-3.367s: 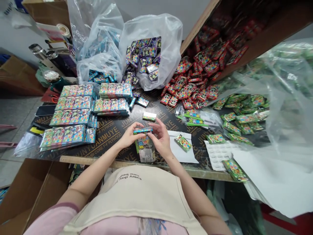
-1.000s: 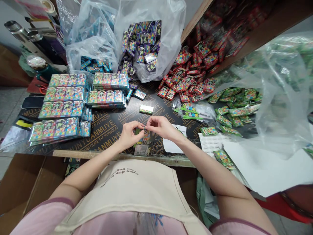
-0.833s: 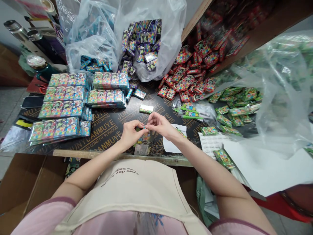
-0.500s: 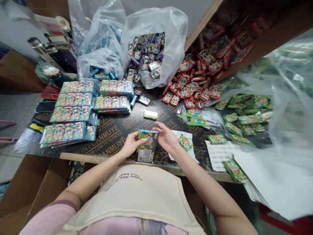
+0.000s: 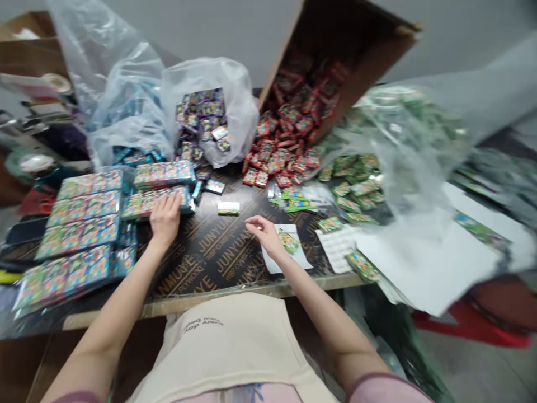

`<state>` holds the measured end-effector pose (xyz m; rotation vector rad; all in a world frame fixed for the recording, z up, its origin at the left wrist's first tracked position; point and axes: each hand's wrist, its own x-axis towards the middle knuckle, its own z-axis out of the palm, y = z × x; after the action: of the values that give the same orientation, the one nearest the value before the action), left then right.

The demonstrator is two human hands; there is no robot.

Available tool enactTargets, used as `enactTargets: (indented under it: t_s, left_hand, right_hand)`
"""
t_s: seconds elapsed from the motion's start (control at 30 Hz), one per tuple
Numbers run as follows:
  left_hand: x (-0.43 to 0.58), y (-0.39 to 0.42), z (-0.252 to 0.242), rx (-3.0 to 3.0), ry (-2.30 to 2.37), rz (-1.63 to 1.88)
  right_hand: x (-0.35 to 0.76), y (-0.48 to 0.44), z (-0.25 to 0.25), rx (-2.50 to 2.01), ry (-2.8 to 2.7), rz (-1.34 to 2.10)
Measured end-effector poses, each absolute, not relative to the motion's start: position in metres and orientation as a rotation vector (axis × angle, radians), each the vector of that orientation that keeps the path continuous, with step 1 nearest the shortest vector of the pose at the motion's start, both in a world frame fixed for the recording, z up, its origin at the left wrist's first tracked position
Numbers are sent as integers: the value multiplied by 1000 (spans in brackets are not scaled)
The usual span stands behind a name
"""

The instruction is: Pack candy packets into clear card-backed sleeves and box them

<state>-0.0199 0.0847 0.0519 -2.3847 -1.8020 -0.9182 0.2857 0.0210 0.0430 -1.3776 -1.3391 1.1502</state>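
Observation:
My left hand [image 5: 165, 219] lies over the near stack of wrapped multipacks [image 5: 140, 202], its fingers spread on the top pack's surface. Each pack shows a row of small colourful boxes under clear film. Above the black tabletop, my right hand [image 5: 268, 238] is held with loosely bent fingers and nothing visible in it. Beside that hand, a green packet [image 5: 288, 242] rests on a white sheet [image 5: 274, 264]. A single small box with a white side [image 5: 229, 209] lies on the table between and beyond my hands.
More multipacks [image 5: 84, 215] are stacked at left. Behind them stand plastic bags of blue boxes [image 5: 138, 155] and purple boxes [image 5: 205, 115]. Red boxes [image 5: 277, 154] spill from a tilted carton [image 5: 361, 33]. Green packets [image 5: 356, 184] lie at right by a clear bag and white paper [image 5: 411, 268].
My left hand has carried the wrapped pack from the table's front edge leftward onto the stack. My right hand has come away from the pack. The view has turned to the right.

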Motion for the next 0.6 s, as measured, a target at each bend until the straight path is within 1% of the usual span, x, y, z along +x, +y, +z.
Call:
enactTargets:
  t_s: [0.07,0.17,0.27,0.33,0.4,0.5,0.6]
  left_hand:
    - [-23,94,41,-2426,-1792,-916]
    - [-24,100,42,-2525,-1753,-1118]
    - [-15,95,50,-2575,-1745,-1250]
    - [-2,84,53,-2576,-1732,-1170]
    - [12,67,53,-2601,-1675,-1018]
    - [31,40,46,-2705,-1590,-845]
    - [42,23,37,-2801,-1590,-797]
  right_hand:
    - [315,32,35,-1484,-1510,1011]
    - [371,57,25,-1801,-1711,580]
    - [423,88,21,-1992,-1824,305]
    - [446,106,20,-2049,-2101,180]
    - [459,118,18,-2040,-2406,82]
    - [467,127,9,-1929,-2593,11]
    - [471,131,-6,-1763,-2745,-342]
